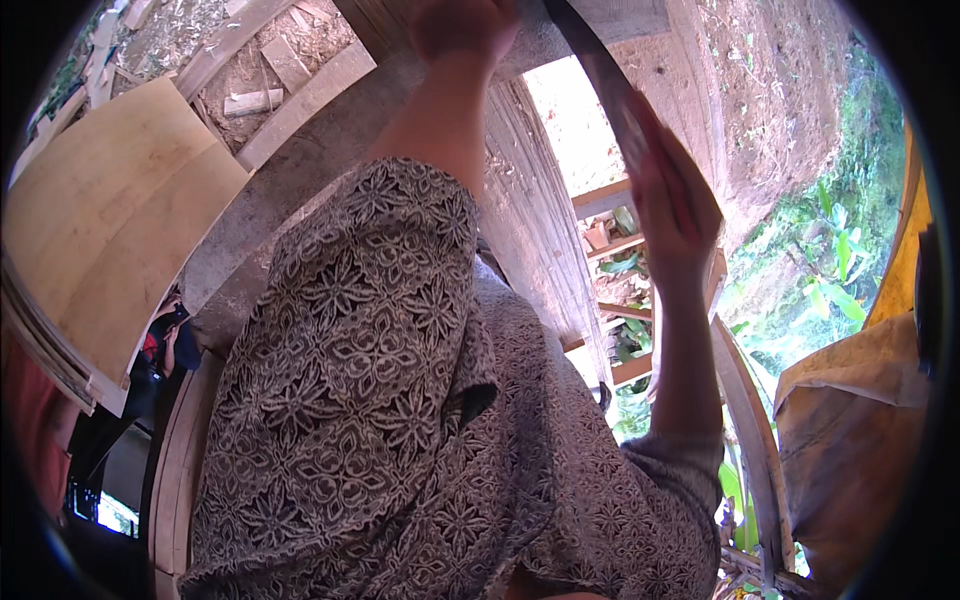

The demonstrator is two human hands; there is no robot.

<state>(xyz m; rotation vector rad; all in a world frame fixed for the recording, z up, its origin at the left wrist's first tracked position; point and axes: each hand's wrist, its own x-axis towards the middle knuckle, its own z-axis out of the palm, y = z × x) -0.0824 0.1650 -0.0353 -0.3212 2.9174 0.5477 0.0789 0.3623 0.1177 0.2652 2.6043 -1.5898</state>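
Fingers wrapped round its handle end, my right hand (pixel 678 195) grips a long, dark-bladed tool (pixel 598 65). The blade runs up and to the left, out of the top edge; blur hides whether it has teeth, and the handle is mostly covered by my fingers. My left hand (pixel 465 28) is at the top edge, over a wooden plank (pixel 540 50), and looks pressed down near it. Its fingers are cut off and smeared, so I cannot tell how they are placed. Some space separates it from the blade.
A pale plywood sheet (pixel 130 210) lies at the left. Wood offcuts (pixel 255 102) are scattered at the upper left. A long weathered board (pixel 545 220) runs beside my body, with timber framing and plants beyond. An orange-brown tarp (pixel 850 400) hangs at the right. Part of another person (pixel 175 345) shows at the left.
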